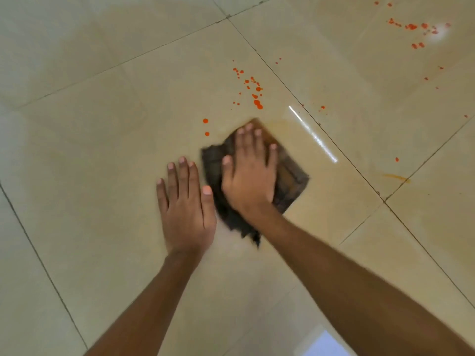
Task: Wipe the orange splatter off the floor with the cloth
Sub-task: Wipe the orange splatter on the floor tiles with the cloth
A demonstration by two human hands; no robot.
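A dark brown cloth lies flat on the beige tiled floor, blurred by motion. My right hand presses down on it with straight, spread fingers. My left hand rests flat on the bare tile just left of the cloth, fingers straight. Orange splatter dots the tile just beyond the cloth, with two separate drops to its upper left. A second cluster of orange splatter lies far away at the upper right. A faint orange smear fans out beside the cloth's far corner.
Dark grout lines cross the floor diagonally. A thin orange streak lies near a tile corner to the right. Scattered orange specks dot the right tiles. A bright light reflection shows beside the cloth.
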